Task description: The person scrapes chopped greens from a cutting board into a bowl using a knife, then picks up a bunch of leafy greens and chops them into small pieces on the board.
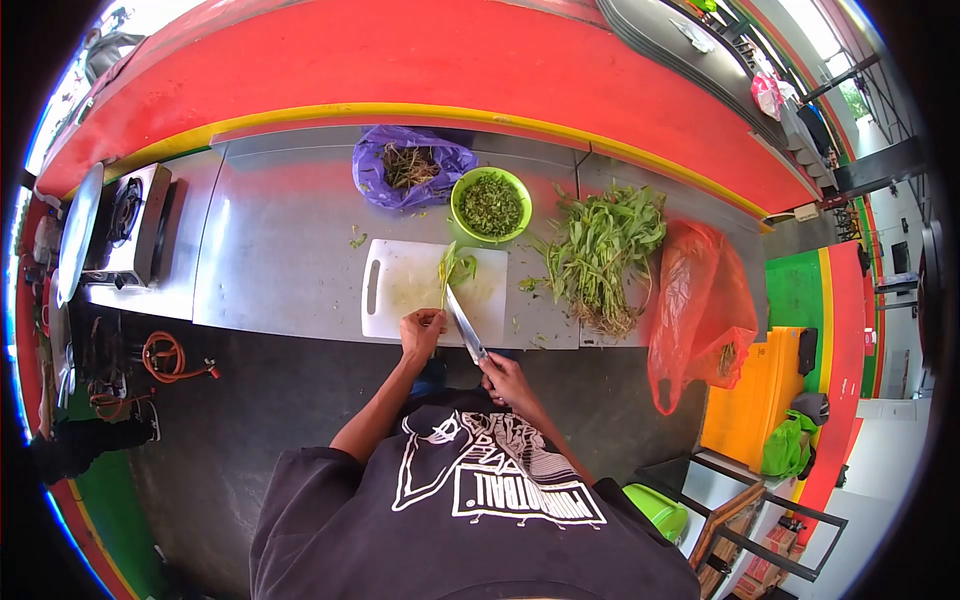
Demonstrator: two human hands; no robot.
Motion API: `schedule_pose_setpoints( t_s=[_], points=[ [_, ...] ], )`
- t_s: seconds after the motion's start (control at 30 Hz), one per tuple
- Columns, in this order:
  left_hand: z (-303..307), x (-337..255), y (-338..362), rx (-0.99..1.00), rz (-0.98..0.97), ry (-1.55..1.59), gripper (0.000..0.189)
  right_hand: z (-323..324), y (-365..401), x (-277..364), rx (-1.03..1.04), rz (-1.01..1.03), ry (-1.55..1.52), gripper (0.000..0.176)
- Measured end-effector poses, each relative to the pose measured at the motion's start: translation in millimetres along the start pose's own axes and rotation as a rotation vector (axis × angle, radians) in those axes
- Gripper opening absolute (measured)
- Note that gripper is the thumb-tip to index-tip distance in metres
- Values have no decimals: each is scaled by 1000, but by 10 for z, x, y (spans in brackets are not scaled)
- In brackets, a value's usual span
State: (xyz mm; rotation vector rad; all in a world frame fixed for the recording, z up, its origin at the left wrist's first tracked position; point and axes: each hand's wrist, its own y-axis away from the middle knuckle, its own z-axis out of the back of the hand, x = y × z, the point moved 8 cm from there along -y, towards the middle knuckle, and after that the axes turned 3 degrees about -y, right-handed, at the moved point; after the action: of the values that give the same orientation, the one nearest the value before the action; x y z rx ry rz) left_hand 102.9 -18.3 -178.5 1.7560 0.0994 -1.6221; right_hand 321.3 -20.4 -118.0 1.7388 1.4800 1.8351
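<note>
Near the front edge of a white cutting board (410, 285), my left hand (424, 328) pinches the lower stem of a leafy green sprig (456, 267). The sprig's leaves point away from me over the board. My right hand (503, 380) is closed round the handle of a kitchen knife (465, 325). Its blade slants up and left, with the tip beside the sprig's stem; whether it touches cannot be made out. Behind the board stands a lime-green bowl (526, 222) filled with chopped greens (490, 202). To the right lies a big bunch of leafy greens (605, 245), roots towards me.
A purple plastic bag (370, 175) holding roots and stems sits at the back of the metal table (280, 250). An orange-red plastic bag (700, 290) hangs over the table's front right edge. At the far left is a gas stove (130, 220). A red wall (400, 65) runs behind.
</note>
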Motion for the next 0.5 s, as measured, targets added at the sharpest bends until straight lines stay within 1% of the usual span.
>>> schedule_pose_setpoints(
  t_s=[0.13,0.23,0.3,0.33,0.4,0.5],
  points=[
    [-23,8,13,40,-19,-2,30,16,-16,25,-47,74,87,20],
    [-25,-68,65,58,-53,5,31,17,-11,32,-42,93,100,20],
    [-34,-125,93,78,-80,-2,25,14,-16,16,-27,101,85,20],
    [-23,-139,97,77,-81,-2,25,5,-21,8,-10,108,70,20],
    [6,-204,109,90,-137,-112,23,17,0,0,9,116,54,20],
    [68,-203,94,108,-143,-177,22,40,33,-14,27,125,18,20]
  ],
)
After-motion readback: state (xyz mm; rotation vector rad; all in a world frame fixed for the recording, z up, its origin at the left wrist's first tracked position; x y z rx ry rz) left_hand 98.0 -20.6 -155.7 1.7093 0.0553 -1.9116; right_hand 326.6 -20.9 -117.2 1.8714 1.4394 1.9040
